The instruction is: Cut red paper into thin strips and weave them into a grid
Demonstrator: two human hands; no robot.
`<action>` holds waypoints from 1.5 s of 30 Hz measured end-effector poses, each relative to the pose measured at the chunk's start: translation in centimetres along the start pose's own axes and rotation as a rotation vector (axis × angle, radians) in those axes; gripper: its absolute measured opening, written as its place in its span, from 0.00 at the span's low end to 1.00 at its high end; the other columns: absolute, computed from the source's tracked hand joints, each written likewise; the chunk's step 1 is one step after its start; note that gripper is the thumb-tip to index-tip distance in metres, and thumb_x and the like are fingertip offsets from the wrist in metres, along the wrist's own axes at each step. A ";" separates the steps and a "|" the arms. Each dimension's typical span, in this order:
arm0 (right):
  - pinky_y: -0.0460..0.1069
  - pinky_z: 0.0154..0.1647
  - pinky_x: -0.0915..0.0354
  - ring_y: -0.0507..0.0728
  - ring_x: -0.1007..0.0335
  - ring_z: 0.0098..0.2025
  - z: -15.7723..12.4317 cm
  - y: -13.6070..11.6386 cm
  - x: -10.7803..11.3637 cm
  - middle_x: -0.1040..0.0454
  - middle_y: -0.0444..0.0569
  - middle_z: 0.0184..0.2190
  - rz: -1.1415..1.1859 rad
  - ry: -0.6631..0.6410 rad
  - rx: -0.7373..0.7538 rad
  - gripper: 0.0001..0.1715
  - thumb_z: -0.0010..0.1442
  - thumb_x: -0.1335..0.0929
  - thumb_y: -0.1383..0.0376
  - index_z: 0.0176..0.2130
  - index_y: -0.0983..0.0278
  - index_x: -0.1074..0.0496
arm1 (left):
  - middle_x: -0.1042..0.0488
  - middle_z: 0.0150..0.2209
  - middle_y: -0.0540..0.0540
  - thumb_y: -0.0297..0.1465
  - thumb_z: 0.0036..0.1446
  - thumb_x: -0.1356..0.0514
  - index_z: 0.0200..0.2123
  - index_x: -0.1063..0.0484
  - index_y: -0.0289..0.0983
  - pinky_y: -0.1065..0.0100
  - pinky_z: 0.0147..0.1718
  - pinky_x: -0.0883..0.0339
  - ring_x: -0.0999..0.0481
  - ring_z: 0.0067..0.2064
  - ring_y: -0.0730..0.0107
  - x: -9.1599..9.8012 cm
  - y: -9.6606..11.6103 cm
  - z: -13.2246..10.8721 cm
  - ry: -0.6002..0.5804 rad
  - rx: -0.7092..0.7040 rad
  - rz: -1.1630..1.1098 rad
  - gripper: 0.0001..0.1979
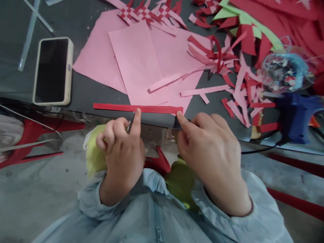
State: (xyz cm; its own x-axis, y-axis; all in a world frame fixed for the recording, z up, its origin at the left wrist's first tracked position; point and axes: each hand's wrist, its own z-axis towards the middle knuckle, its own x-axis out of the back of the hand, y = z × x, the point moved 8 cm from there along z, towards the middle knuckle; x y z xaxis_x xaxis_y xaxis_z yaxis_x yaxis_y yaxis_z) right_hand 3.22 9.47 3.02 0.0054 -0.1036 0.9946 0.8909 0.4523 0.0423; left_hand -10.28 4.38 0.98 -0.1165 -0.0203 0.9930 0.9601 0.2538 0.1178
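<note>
A long red paper strip (113, 107) lies along the near edge of the dark table (86, 91). My left hand (121, 152) has its fingers curled, and its outstretched index fingertip presses on the strip's middle. My right hand (212, 155) pinches the strip's right end at the table edge between thumb and index finger. Just behind the strip lie overlapping pink paper sheets (139, 64).
A phone (53, 71) lies at the left. Woven pink and red strips (149, 13) sit at the back. Loose pink and red strips (227, 71) are scattered to the right, near a blue glue gun (296, 114) and a tangle of thread (286, 71). Glue sticks (30, 30) lie far left.
</note>
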 end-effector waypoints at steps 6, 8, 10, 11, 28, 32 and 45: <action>0.51 0.28 0.46 0.59 0.44 0.30 -0.2 0.1 0.2 0.34 0.51 0.23 0.019 0.046 0.017 0.22 0.61 0.36 0.71 0.51 0.70 0.21 | 0.34 0.49 0.39 0.23 0.60 0.47 0.65 0.38 0.50 0.51 0.49 0.43 0.37 0.54 0.53 0.3 -1.8 0.0 0.026 0.006 -0.020 0.32; 0.51 0.29 0.46 0.59 0.44 0.30 -0.3 0.2 0.2 0.35 0.50 0.23 0.024 0.042 0.012 0.22 0.60 0.36 0.71 0.51 0.70 0.21 | 0.34 0.48 0.39 0.23 0.60 0.48 0.65 0.37 0.50 0.51 0.48 0.43 0.37 0.54 0.52 0.4 -2.4 0.0 0.033 0.022 -0.019 0.31; 0.51 0.28 0.46 0.60 0.44 0.30 -0.4 0.3 0.2 0.36 0.50 0.23 0.022 0.039 0.010 0.23 0.60 0.36 0.71 0.52 0.70 0.21 | 0.34 0.47 0.39 0.22 0.60 0.48 0.64 0.35 0.50 0.50 0.48 0.43 0.37 0.53 0.51 0.5 -3.0 0.1 0.035 0.044 -0.012 0.31; 0.51 0.28 0.46 0.60 0.44 0.30 -0.4 0.3 0.2 0.36 0.50 0.23 0.021 0.039 0.010 0.23 0.60 0.36 0.71 0.52 0.70 0.22 | 0.34 0.47 0.38 0.22 0.60 0.48 0.64 0.35 0.50 0.50 0.48 0.43 0.37 0.54 0.51 0.5 -3.2 0.1 0.039 0.055 -0.007 0.31; 0.51 0.28 0.46 0.58 0.47 0.28 -0.5 0.2 0.4 0.39 0.48 0.21 0.010 0.100 0.048 0.21 0.60 0.36 0.70 0.48 0.70 0.20 | 0.33 0.45 0.39 0.21 0.56 0.47 0.63 0.34 0.50 0.44 0.49 0.42 0.36 0.52 0.48 1.5 -7.2 0.1 0.106 0.226 -0.017 0.33; 0.51 0.29 0.47 0.57 0.48 0.28 -0.5 0.1 0.5 0.40 0.47 0.21 0.004 0.099 0.058 0.20 0.60 0.36 0.71 0.48 0.71 0.20 | 0.33 0.46 0.39 0.22 0.56 0.47 0.63 0.34 0.51 0.43 0.49 0.42 0.36 0.53 0.46 1.7 -7.8 0.1 0.110 0.255 -0.004 0.33; 0.51 0.28 0.47 0.58 0.45 0.28 -0.4 0.4 0.2 0.37 0.48 0.21 0.021 0.072 0.004 0.21 0.60 0.36 0.70 0.49 0.70 0.20 | 0.32 0.45 0.38 0.23 0.57 0.47 0.62 0.32 0.49 0.43 0.48 0.43 0.36 0.53 0.45 1.7 -8.2 0.2 0.173 0.229 -0.013 0.31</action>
State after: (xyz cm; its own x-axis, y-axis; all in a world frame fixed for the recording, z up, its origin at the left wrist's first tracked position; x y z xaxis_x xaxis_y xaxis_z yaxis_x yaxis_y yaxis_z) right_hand 3.74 9.26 3.19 0.0567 -0.1577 0.9859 0.8885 0.4583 0.0222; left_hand -18.45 2.44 1.71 -0.0640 -0.1843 0.9808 0.8740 0.4640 0.1442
